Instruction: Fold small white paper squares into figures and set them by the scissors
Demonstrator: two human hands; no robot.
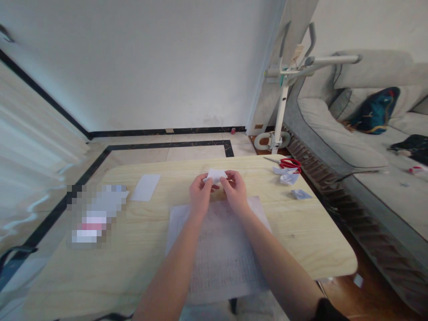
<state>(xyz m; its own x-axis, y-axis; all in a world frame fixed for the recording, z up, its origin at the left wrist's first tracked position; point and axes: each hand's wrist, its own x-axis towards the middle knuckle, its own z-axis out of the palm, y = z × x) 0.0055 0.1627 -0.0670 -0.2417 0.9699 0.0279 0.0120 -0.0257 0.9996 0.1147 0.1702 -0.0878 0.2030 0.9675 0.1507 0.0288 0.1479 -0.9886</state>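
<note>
On the desk (314, 240), left hand (200, 195) and right hand (237, 192) both pinch one small paper (217, 174); one big sheet (227, 249) below, one scissors (284, 161) right.

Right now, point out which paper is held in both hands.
The small paper pinched by the left hand and right hand; the flat sheet, printed sheet and folded pieces by the red-handled scissors lie on the table.

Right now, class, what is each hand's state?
Left hand: closed, pinching the small white paper.
Right hand: closed, pinching the same paper's other side.
</note>
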